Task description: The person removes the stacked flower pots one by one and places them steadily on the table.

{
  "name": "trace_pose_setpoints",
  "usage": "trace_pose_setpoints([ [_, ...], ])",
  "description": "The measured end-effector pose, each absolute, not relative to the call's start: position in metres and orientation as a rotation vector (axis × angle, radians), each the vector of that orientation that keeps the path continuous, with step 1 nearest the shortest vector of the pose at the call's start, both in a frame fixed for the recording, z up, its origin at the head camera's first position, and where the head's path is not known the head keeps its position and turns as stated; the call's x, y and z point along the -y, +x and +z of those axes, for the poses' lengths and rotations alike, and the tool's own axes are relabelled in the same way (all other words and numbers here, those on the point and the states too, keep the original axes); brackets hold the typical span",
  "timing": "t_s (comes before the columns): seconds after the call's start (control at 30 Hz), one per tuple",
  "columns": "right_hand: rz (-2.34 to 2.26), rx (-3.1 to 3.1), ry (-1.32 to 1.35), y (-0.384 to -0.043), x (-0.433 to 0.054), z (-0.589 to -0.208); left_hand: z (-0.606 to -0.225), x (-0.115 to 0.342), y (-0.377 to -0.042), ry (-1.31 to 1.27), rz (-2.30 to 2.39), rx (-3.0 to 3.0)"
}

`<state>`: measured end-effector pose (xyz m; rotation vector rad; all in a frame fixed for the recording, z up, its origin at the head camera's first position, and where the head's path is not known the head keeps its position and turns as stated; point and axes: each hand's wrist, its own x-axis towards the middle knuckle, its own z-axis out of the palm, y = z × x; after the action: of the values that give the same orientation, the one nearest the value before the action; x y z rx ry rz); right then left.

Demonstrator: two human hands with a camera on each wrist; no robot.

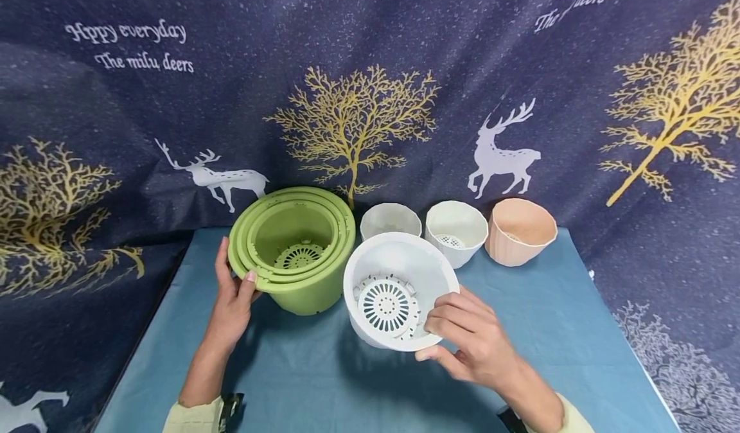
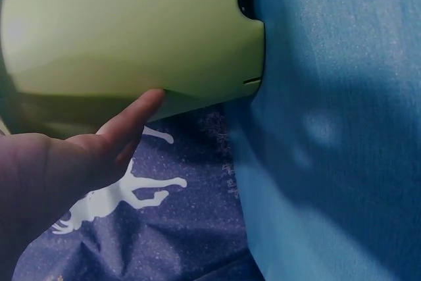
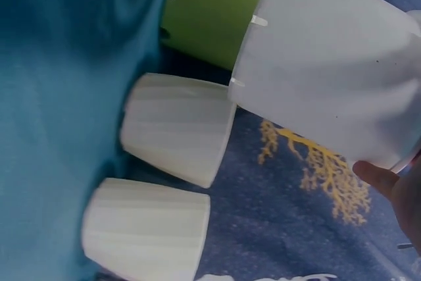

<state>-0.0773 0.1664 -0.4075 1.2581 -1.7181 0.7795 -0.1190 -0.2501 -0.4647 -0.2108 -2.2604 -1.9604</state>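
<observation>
Holds a white slotted-base pot (image 1: 407,259), tilted, at centre with the right grip (image 1: 471,333). Grasps nested green pots (image 1: 309,299), centre-left, with the left grip (image 1: 232,304). Has a greyish pot (image 1: 390,218), white fluted pot (image 1: 462,224) and peach fluted pot (image 1: 514,247) centre-right on the blue-covered bench (image 1: 555,330), plus navy deer-print fabric (image 1: 416,28) across the top.

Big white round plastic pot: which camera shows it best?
The head view, because there the big white pot shows its inside and slotted bottom. The right wrist view shows its outside; the left wrist view, none of it.
</observation>
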Motion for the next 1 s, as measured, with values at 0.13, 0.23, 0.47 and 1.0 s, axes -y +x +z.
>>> trace_pose_setpoints([
  [0.13,0.770,1.734,1.277,-0.080,-0.168,-0.417,-0.465,0.250,-0.120,-0.216,-1.958,2.253],
  [0.23,0.762,1.746,1.288,-0.082,-0.168,-0.424,-0.465,0.250,-0.120,-0.226,-1.966,2.243],
  [0.47,0.734,1.806,1.299,-0.085,-0.170,-0.443,-0.466,0.251,-0.120,-0.225,-1.975,2.238],
  [1.0,0.668,1.888,1.358,-0.089,-0.171,-0.474,-0.467,0.251,-0.120,-0.260,-1.989,2.219],
])
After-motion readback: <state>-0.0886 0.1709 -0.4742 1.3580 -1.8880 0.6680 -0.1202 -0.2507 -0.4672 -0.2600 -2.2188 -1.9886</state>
